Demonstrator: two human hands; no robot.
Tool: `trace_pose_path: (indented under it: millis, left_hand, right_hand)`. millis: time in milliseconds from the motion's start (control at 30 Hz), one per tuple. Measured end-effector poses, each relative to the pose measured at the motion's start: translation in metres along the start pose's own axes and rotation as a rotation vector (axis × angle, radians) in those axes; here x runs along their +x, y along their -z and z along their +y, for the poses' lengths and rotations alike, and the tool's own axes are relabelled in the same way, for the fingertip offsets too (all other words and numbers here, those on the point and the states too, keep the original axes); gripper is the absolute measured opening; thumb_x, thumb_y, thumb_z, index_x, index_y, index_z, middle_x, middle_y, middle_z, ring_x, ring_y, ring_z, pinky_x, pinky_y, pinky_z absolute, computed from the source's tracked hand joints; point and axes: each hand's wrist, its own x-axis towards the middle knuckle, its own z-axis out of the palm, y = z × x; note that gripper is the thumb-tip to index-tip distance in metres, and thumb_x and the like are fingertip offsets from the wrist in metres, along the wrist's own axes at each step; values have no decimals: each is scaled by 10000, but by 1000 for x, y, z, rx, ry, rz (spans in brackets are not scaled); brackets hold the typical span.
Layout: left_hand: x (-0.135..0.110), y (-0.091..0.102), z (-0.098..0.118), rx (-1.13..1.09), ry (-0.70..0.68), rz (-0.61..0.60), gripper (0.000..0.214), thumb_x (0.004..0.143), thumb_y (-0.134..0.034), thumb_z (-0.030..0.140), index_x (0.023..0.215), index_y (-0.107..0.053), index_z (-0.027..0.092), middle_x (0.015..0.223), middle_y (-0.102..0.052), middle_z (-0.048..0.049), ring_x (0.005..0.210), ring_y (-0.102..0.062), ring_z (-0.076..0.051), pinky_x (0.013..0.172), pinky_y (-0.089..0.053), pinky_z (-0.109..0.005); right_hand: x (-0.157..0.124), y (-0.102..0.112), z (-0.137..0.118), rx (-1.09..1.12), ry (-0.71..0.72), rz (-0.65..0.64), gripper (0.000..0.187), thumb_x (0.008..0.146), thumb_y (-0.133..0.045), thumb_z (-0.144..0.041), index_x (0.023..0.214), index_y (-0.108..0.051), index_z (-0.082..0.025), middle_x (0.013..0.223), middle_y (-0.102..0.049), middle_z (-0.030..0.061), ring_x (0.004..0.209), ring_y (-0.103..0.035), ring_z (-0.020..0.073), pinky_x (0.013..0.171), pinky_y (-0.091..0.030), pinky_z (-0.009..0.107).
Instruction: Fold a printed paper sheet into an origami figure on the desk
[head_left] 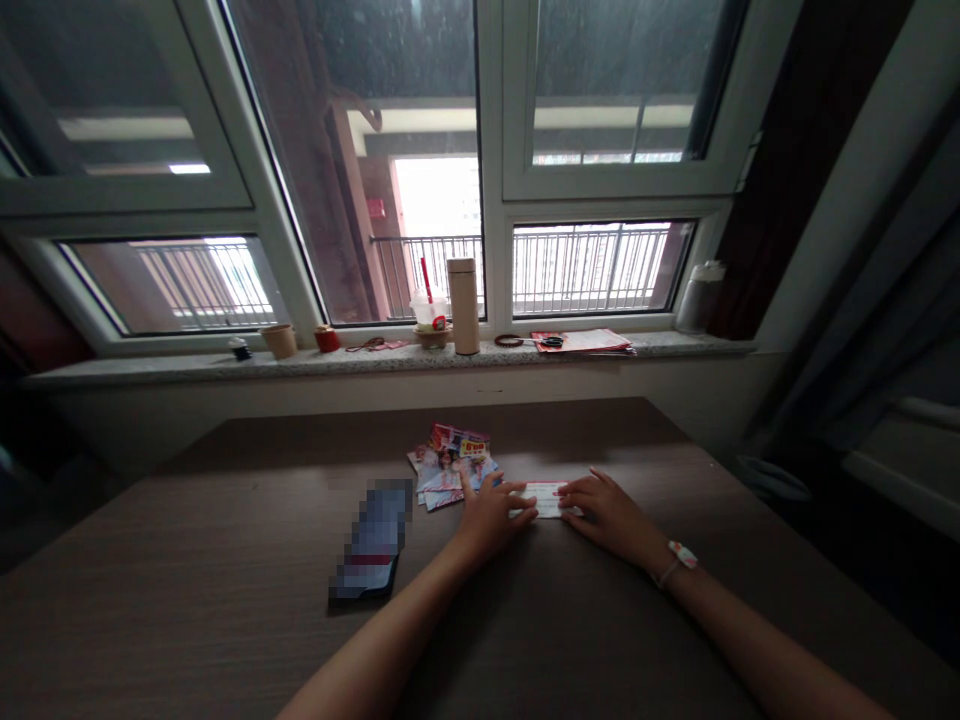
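Bare arms [409, 620] extend, fingers [579, 499] touching flat rectangular paper [547, 499].

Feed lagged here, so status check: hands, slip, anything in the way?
Left hand and right hand at opposite ends of white slip. Slip on tabletop, middle uncovered. Colorful paper pile close by left hand; phone farther left.

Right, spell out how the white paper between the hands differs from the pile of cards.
The white paper is mostly pale with a red edge; the pile of cards is covered in colourful print.
The white paper appears as one neat strip; the pile of cards is several pieces, overlapping and fanned.
Fingers of the left hand and right hand meet the white paper's ends; the pile of cards lies beyond the left thumb.
Both lie on the table.
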Motion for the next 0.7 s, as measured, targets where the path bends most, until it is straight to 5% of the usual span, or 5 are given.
trace_pose_path:
  millis: [300,700]
  left_hand:
    - [2,-3,5,-42,93,61,163,878,-672,472,953,-781,376,1320,-665,32,1372,-391,-362,1107,66,-786]
    - [0,-1,9,-40,97,61,243,833,-709,492,1047,-752,385,1306,-652,8,1344,-401,-351,1141,52,-743]
  right_hand:
    - [3,-1,-8,-30,0,59,189,947,-528,-244,968,-717,-250,1071,-743,58,1010,-667,209,1133,-299,584]
    - [8,-11,-8,3,-126,176,129,968,-519,-325,1022,-571,-221,912,-706,32,902,-676,206,1105,-362,529]
